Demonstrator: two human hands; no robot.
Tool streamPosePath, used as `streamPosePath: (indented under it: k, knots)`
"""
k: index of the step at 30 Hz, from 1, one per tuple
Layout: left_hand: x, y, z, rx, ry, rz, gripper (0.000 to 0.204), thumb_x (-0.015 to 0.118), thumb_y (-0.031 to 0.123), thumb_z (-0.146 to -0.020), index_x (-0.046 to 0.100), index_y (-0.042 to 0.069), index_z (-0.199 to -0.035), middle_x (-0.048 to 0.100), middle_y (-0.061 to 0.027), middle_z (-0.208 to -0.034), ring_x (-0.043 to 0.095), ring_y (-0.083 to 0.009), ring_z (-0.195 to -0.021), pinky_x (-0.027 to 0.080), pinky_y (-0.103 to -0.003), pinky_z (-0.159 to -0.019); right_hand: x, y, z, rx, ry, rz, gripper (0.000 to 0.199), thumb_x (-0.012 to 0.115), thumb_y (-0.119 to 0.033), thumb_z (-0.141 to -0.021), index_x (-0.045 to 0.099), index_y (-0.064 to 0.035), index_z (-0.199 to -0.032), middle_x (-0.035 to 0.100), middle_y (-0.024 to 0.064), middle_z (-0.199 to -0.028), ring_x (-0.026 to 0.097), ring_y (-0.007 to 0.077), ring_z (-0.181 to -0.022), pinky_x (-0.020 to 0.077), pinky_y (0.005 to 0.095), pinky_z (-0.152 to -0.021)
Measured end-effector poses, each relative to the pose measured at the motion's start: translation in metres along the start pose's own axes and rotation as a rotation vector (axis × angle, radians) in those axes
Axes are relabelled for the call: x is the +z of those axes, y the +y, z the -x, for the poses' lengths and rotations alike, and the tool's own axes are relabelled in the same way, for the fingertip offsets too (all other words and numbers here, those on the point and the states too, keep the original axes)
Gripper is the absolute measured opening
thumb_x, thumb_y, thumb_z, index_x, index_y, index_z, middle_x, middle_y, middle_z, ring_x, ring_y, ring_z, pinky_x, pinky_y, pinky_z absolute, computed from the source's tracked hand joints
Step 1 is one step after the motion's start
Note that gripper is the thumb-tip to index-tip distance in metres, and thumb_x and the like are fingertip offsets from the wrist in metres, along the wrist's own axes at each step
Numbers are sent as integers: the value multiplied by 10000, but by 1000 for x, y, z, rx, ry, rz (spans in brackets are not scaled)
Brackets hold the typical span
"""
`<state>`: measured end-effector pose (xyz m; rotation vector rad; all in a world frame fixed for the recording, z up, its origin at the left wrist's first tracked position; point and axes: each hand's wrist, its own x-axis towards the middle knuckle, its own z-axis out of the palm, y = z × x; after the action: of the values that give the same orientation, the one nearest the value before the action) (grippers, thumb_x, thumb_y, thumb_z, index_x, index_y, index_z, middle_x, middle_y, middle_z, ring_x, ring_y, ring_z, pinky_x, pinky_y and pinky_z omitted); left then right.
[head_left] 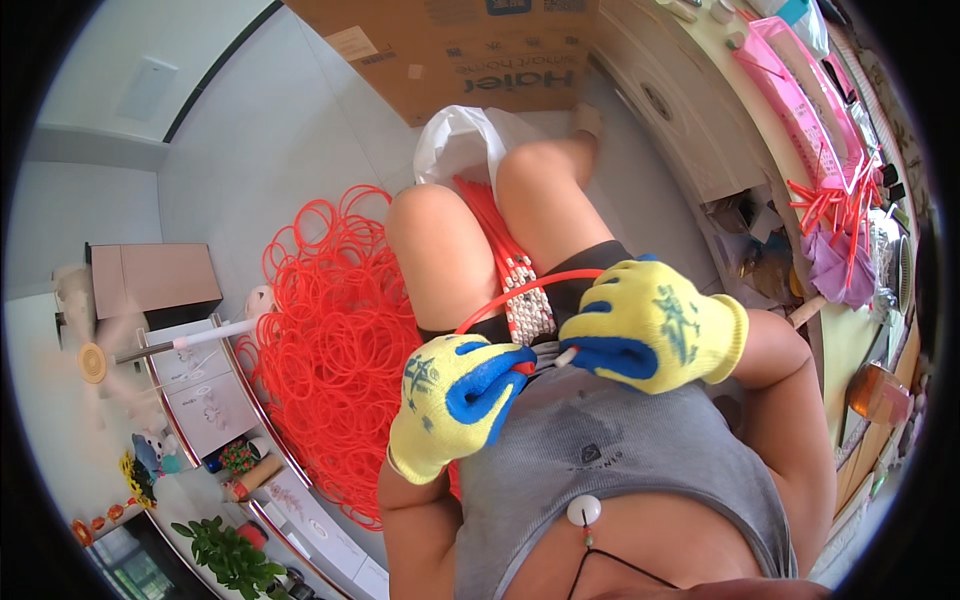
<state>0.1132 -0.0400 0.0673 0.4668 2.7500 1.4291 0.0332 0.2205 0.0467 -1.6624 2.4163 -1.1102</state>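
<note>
1. The left hand [452, 400], in a yellow and blue glove, is clenched on one end of a red tube [520, 292].
2. The right hand [655, 325], gloved alike, pinches the tube's other, white-tipped end just beside the left.
3. The tube arcs over the lap, above a bundle [520, 285] of red tubes lying between the thighs.
4. A pile of red rings [335, 340] lies on the floor to the person's left.

Bright, even daylight; soft shadows only. Colours saturated, centre sharp. Strong fisheye bending toward the black circular rim; spinning beige fan [92, 362] at left motion-blurred.
</note>
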Motion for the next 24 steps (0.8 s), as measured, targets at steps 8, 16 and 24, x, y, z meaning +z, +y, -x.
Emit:
streamPosePath:
  k: [8, 16, 24]
  knots:
    - [8, 6, 8, 13, -40, -158, 270, 766, 76, -722, 780, 54, -990, 714, -128, -856, 666, -333, -771, 522, -422, -703, 20, 0, -2, -149, -19, 106, 378, 726, -244, -710, 750, -23, -1015, 736, 158, -942, 726, 278, -735, 558, 376, -611]
    - [12, 2, 5, 16, -92, -149, 248, 726, 36, -747, 764, 55, -992, 702, -128, -828, 656, -343, -728, 516, -423, -669, 73, 31, 33, -418, 208, 186, 402, 657, -231, -763, 758, 12, -1067, 753, 199, -1035, 749, 302, -790, 577, 391, -642]
    - [20, -12, 2, 70, -122, -74, 209, 736, 23, -761, 748, 37, -969, 697, -126, -802, 641, -338, -678, 501, -426, -614, 63, 38, 38, -212, -132, -80, 352, 671, -212, -853, 725, -53, -1163, 738, 118, -1131, 728, 277, -915, 568, 395, -767]
